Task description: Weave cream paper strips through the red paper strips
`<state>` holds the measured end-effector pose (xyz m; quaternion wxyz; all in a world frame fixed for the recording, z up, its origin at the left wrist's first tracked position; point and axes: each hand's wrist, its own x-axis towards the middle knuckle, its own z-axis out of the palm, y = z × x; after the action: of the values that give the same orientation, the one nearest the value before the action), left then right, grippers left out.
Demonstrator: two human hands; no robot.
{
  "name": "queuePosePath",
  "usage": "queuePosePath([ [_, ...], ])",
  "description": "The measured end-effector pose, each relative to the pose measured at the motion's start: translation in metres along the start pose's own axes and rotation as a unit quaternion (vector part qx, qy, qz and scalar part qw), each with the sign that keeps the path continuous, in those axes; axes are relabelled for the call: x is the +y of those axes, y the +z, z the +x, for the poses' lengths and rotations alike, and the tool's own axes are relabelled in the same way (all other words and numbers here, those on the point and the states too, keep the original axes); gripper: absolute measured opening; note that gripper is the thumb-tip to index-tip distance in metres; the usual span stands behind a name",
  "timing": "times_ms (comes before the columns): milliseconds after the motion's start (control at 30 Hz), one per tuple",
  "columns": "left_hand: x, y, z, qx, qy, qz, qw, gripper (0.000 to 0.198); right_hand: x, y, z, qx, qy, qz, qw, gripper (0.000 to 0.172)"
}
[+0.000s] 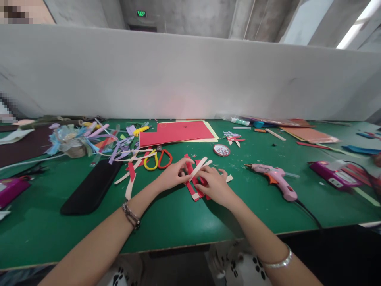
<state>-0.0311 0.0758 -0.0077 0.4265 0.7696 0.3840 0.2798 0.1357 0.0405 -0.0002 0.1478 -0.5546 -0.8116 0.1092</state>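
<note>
Red paper strips [191,190] and cream paper strips [199,167] cross each other on the green table in front of me, partly covered by my fingers. My left hand [172,173] is closed, thumb and fingers pinching the strips from the left side. From the right, my right hand [216,186] bends over the same strips with its fingers closed on them. Just beyond my left hand lie scissors [164,160] with one yellow and one red handle loop. Loose red and cream strip scraps [131,178] are spread left of the hands.
A pink glue gun [276,178] lies to the right, its cord running off the front edge. Red card sheets [181,132] lie behind the hands, near a round dish of small bits [221,149]. A black case [92,188] and tangled ribbons [74,139] are on the left.
</note>
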Motion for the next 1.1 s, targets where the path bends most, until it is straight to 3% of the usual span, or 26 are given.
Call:
queuePosePath([
  [133, 0.0, 0.0, 0.001, 0.005, 0.0, 0.023, 1.0, 0.04, 0.001, 0.001, 0.0, 0.0, -0.009, 0.002, 1.0, 0.019],
  [367, 0.003, -0.001, 0.002, 0.007, 0.017, 0.073, 0.997, 0.026, -0.002, 0.0, 0.0, 0.001, 0.0, -0.019, 1.0, 0.019],
  [633, 0.006, 0.001, -0.001, 0.039, -0.014, 0.002, 0.999, 0.065, -0.004, -0.002, 0.0, -0.007, 0.01, -0.014, 1.0, 0.015],
  [900, 0.009, -0.001, -0.003, 0.113, 0.037, -0.018, 0.993, 0.065, -0.003, -0.001, -0.001, 0.006, 0.003, -0.001, 1.0, 0.019],
  [1100, 0.012, 0.005, -0.004, 0.11, 0.048, -0.059, 0.991, 0.076, -0.001, 0.001, 0.0, 0.009, 0.004, -0.011, 1.0, 0.016],
])
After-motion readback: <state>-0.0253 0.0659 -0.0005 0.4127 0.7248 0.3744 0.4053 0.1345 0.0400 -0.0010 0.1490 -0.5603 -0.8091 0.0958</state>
